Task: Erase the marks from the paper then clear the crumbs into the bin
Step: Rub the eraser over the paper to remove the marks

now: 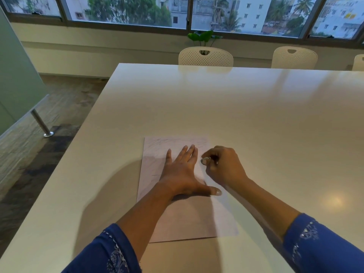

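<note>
A sheet of paper [189, 217] with faint pencil marks lies on the white table [236, 107] in front of me. My left hand [183, 172] lies flat on the paper, fingers spread, pressing it down. My right hand [222, 166] is curled over the paper's right part, fingers pinched on a small pale eraser [204, 160] whose tip touches the sheet near my left fingertips. Most of the eraser is hidden inside the fist. Faint scribbles show near the paper's top edge [173, 141]. No bin is in view.
The table's left edge [82, 134] runs diagonally, with floor and a metal post [42, 125] beyond it. Two white chairs [205, 57] [294, 58] stand at the far side below a window, and a green plant [204, 37] stands behind them.
</note>
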Motion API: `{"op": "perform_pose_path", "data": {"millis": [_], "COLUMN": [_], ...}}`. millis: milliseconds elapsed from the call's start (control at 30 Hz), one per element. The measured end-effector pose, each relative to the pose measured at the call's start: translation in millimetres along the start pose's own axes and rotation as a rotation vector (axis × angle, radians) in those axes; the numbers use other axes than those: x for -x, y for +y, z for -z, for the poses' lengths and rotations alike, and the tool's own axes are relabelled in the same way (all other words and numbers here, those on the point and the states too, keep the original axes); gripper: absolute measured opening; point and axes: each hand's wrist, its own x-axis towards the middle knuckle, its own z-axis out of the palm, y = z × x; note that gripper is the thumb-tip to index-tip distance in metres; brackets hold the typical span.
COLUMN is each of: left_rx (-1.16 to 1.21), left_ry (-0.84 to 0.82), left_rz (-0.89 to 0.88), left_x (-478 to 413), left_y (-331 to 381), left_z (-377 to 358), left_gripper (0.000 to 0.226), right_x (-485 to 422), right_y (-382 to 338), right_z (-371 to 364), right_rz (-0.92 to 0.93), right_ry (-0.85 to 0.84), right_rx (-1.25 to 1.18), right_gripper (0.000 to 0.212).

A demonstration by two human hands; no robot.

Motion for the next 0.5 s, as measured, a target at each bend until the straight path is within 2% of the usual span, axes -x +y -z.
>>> {"op": "perform_pose_path", "data": {"millis": [100, 233, 400, 500], "left_rx": [-0.006, -0.014, 0.018, 0.015], "left_ry": [-0.007, -0.005, -0.020, -0.015], "left_rz": [-0.009, -0.013, -0.001, 0.006], "left_x": [-2.0, -3.8, 0.1, 1.0], "left_y": [-1.0, -1.7, -0.4, 0.0], "left_z": [1.0, 1.7, 1.8, 3.5], "left_gripper": [0.142, 0.138, 0.146, 0.146], "right_x": [12.2, 40.6, 13.0, 0.7], "right_y": [-1.5, 3.6, 20.4, 23.2], "right_z": [3.8, 14.7, 12.5, 8.8], "right_rz": [-0.059, -0.034, -0.073, -0.089], "right_ry": [-0.080, -0.219, 0.005, 0.044], "right_rx": [-0.097, -0.155, -0.104, -0.108], "right_gripper": [0.023, 0.029, 0.028, 0.020]}}
